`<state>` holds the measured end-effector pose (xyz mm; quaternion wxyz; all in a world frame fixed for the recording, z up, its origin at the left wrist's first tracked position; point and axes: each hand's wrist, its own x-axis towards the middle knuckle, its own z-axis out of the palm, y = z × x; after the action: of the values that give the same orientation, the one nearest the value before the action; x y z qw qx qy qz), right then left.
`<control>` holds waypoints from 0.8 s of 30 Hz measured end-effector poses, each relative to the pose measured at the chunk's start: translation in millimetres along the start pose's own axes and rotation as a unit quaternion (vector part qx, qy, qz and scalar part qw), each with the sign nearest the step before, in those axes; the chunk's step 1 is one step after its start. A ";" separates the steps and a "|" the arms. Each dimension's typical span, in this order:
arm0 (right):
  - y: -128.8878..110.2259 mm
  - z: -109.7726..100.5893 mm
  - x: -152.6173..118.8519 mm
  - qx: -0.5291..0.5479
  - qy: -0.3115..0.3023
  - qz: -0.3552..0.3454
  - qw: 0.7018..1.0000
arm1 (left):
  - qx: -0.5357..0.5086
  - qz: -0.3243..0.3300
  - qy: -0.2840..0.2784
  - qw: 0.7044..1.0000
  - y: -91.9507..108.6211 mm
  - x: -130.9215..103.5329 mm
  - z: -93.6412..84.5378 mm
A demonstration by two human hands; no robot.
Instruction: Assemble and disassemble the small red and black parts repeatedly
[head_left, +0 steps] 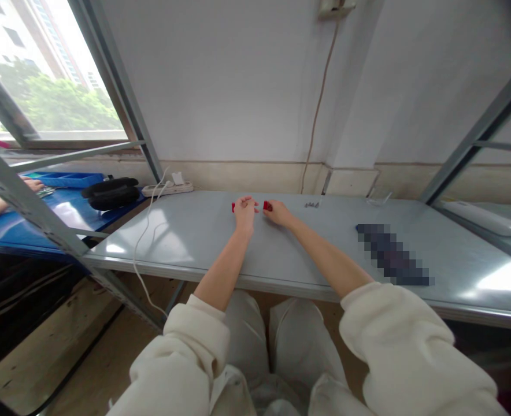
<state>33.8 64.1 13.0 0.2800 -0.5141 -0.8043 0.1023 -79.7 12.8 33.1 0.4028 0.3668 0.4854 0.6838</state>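
Observation:
Both hands are over the grey tabletop [203,231], close together near its middle. My left hand [245,212] is curled, with a small red piece [233,207] showing at its left edge; most of that piece is hidden by the hand. A second small red piece [265,205] is pinched in the fingertips of my right hand [277,212], just to the right of the left one. A narrow gap separates the two hands. Small metal-looking parts [311,204] lie on the table beyond my right hand.
A power strip [169,188] with a white cable sits at the back left. At right lies a dark pixelated object [392,254]; a clear item [379,199] is behind it. Metal posts flank the table. Another person's hand [32,184] is at a blue table with a black case [110,193].

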 end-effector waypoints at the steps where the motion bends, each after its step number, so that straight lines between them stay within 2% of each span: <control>1: -0.7 3.2 1.5 -0.007 -0.002 -0.002 1.000 | -0.004 -0.012 0.002 1.000 0.3 -0.1 0.0; 7: -5.2 16.0 5.9 -0.034 -0.014 0.007 0.999 | -0.003 -0.051 0.007 0.999 -0.6 -1.7 0.4; 17: -1.3 22.2 11.5 -0.041 -0.024 0.030 0.998 | -0.007 -0.046 -0.007 0.999 0.3 -2.1 1.3; 21: -0.4 15.3 4.2 -0.038 -0.028 0.056 0.997 | 0.010 -0.025 -0.004 1.000 -2.8 -0.5 1.7; 24: 3.9 -3.4 -7.9 -0.041 0.002 0.088 0.995 | 0.052 0.023 -0.008 0.998 -6.2 -0.2 1.6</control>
<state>41.2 58.4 11.3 0.2502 -0.5945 -0.7586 0.0923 -77.0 14.5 27.5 0.3715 0.4037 0.5089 0.6633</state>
